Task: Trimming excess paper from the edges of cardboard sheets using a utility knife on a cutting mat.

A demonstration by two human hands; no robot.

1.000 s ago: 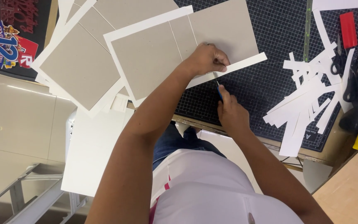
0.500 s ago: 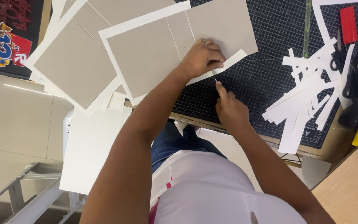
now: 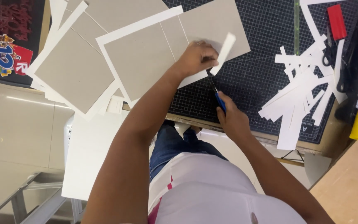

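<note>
The left hand [image 3: 197, 58] presses on a grey cardboard sheet with a white paper border [image 3: 146, 62], its fingers [image 3: 208, 52] curled together and pinching the near end of a narrow white paper strip [image 3: 224, 52], which lifts away from the sheet's edge just past the fingertips. The right hand [image 3: 231, 118] sits close below, fingers closed around a blue-handled craft knife [image 3: 218, 97] whose blade points up toward the left fingers. Both work over a black gridded cutting mat [image 3: 262, 83] on the bench. The strip looks light and floppy, likely to tear or curl if pulled hard, so a hold near its attached end seems safest. The board looks stiff and flat, best steadied by a flat palm. Off beyond the right hand lies a pile of loose white paper offcuts [image 3: 299, 95].
</note>
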